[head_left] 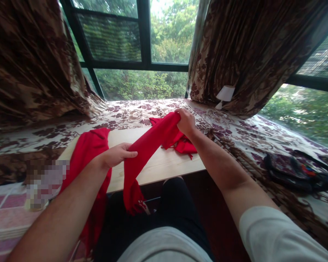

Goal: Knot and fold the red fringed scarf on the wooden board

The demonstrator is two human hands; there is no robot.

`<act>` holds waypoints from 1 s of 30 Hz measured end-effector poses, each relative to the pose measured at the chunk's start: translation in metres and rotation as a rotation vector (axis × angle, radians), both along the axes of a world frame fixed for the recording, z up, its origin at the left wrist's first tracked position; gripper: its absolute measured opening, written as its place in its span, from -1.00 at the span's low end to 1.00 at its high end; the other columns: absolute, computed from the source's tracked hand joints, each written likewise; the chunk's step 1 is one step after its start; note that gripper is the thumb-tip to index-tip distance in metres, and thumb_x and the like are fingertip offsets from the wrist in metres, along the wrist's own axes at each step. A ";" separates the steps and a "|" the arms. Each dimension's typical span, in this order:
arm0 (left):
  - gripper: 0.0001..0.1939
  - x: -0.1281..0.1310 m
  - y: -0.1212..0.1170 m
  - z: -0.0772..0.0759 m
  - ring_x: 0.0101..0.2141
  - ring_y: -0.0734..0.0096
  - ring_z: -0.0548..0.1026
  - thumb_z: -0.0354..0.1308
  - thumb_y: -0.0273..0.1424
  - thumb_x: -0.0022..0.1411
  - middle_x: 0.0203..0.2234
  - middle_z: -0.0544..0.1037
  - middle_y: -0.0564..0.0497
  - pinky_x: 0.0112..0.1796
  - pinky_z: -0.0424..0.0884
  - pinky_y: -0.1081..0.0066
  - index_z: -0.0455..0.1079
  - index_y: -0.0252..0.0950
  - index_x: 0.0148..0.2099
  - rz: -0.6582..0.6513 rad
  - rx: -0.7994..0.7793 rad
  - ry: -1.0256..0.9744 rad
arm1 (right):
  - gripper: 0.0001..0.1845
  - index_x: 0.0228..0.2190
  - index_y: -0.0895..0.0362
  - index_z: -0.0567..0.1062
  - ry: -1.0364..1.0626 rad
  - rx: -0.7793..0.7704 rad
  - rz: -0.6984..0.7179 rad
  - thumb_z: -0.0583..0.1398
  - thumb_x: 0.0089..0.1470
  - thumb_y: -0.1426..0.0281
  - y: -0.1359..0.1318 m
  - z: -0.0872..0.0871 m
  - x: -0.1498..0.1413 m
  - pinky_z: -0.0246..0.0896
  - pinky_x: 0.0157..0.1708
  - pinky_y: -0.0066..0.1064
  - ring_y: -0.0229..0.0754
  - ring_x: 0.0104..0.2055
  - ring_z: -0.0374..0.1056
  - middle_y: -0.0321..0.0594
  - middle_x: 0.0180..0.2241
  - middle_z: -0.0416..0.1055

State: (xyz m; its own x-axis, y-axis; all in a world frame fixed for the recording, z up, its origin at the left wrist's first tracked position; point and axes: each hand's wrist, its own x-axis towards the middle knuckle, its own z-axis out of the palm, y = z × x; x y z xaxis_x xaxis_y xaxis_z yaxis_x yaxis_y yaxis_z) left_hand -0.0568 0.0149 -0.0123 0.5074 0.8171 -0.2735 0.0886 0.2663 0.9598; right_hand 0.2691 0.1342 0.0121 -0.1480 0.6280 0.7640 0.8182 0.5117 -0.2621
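Observation:
A long red scarf [149,142] with fringed ends stretches between my hands above a pale wooden board [153,171]. My left hand [118,154] grips it at the near left, thumb on top and fingers hidden beneath the cloth. Farther off and to the right, my right hand [186,122] is closed on the scarf's upper edge. One fringed end hangs over the board's near edge toward my lap. More red cloth lies bunched below my right hand, and another red stretch of fabric [91,145] drapes over the board's left side, partly behind my left forearm.
Behind the board runs a flower-patterned cover [142,112] below the window. A small white lamp [225,94] stands by the right curtain [213,54]. A black bag [295,173] lies at the right. Striped fabric [8,214] is at the lower left, near a blurred-out patch.

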 end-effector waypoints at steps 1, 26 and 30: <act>-0.59 -0.005 0.001 -0.001 -0.35 0.22 0.64 0.50 -0.27 -0.06 -0.32 0.68 -0.18 -0.27 0.57 0.36 0.61 -0.38 -0.16 0.011 -0.010 -0.020 | -0.60 -0.11 0.11 0.54 -0.074 0.001 -0.030 0.10 0.03 0.55 0.001 0.002 0.003 0.23 -0.09 -0.29 -0.02 -0.10 0.37 -0.07 -0.12 0.50; -0.54 -0.010 0.003 -0.030 -0.41 0.21 0.62 0.52 -0.21 -0.18 -0.38 0.68 -0.14 -0.36 0.56 0.38 0.61 -0.38 -0.24 0.194 -0.032 0.174 | -0.72 -0.14 0.14 0.47 0.354 0.037 -0.053 0.07 0.15 0.35 0.035 0.042 0.011 0.28 -0.05 -0.19 0.02 -0.10 0.40 -0.12 -0.24 0.49; -0.50 -0.015 0.017 -0.057 -0.43 0.19 0.62 0.54 -0.24 -0.30 -0.41 0.67 -0.14 -0.36 0.56 0.36 0.59 -0.40 -0.27 0.307 -0.069 0.204 | -0.71 -0.21 0.15 0.51 0.193 -0.015 -0.128 0.04 0.10 0.46 0.038 0.008 0.011 0.27 -0.05 -0.23 -0.01 -0.11 0.39 -0.08 -0.23 0.51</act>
